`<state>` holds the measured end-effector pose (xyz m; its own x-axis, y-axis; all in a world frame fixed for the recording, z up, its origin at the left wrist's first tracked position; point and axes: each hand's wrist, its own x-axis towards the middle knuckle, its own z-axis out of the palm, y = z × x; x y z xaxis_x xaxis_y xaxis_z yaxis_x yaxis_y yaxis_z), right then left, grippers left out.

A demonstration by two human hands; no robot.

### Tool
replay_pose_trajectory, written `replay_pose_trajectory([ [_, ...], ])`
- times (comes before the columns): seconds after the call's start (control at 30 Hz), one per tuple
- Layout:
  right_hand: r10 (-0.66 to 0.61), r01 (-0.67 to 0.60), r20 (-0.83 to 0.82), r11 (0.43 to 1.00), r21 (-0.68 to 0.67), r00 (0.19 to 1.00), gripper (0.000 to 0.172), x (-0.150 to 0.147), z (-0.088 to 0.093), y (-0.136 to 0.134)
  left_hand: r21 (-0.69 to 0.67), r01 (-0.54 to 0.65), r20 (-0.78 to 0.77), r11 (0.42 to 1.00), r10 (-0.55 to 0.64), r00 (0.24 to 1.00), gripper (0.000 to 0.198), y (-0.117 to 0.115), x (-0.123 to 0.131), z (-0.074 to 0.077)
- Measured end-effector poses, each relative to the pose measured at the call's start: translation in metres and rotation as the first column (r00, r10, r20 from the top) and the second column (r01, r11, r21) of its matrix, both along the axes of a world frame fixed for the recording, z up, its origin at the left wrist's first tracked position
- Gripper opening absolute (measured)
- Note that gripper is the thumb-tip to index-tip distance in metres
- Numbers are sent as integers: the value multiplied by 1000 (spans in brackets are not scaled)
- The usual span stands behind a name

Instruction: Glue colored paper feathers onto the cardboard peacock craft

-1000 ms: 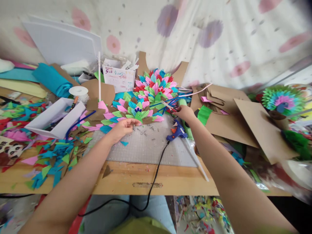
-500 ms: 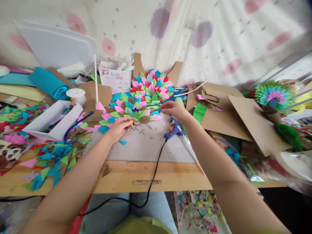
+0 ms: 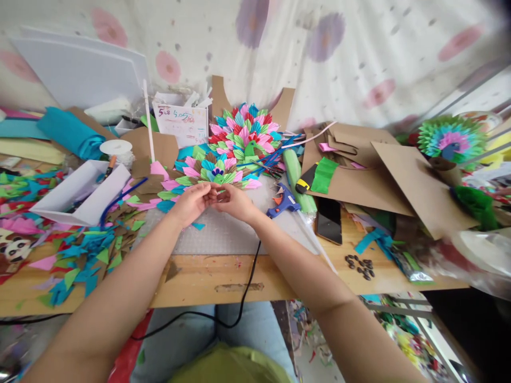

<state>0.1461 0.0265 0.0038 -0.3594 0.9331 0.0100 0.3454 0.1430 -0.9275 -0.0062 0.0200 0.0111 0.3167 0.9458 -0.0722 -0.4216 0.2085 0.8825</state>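
My left hand (image 3: 194, 204) and my right hand (image 3: 232, 202) meet over the grey cutting mat (image 3: 223, 242), fingertips pinched together. What they hold, if anything, is too small or hidden to make out. Just beyond the fingers lies a paper peacock (image 3: 195, 169) with pink, green, blue and brown leaf-shaped feathers and a dark blue crest. The hands cover its lower middle. Behind it, a second paper peacock (image 3: 243, 125) shows red, pink and blue feathers and a green body. A blue glue gun (image 3: 285, 202) rests right of my right hand.
Paper scraps (image 3: 85, 250) and a white box of pens (image 3: 80, 199) fill the left side. To the right are a green roll (image 3: 293, 173), a yellow-black cutter (image 3: 305, 181), a phone (image 3: 329, 219), small dark beads (image 3: 361, 266) and cardboard sheets (image 3: 419, 186). The glue gun's cord (image 3: 251, 282) crosses the table edge.
My right hand has come left and nearer, from the blue stems behind the glue gun to my left hand. The view has shifted slightly; the phone and beads now show.
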Motion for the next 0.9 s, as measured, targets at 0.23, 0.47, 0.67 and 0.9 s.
replay_pose_trajectory([
  [0.23, -120, 119, 104, 993, 18, 987, 20, 6, 8, -2, 60, -110, -151, 992, 118, 982, 31, -1, 3, -1],
  [0.47, -178, 169, 146, 983, 74, 973, 20, 7, 7, -9, 233, -62, -392, 971, 152, 907, 34, -3, 9, -9],
  [0.67, -229, 204, 185, 968, 144, 956, 23, 2, 9, -14, 365, -86, -586, 927, 300, 753, 15, -2, 11, -15],
  [0.9, -320, 288, 151, 937, 199, 935, 17, 37, 12, -3, 433, -244, -496, 868, 455, 739, 14, 4, -2, -17],
])
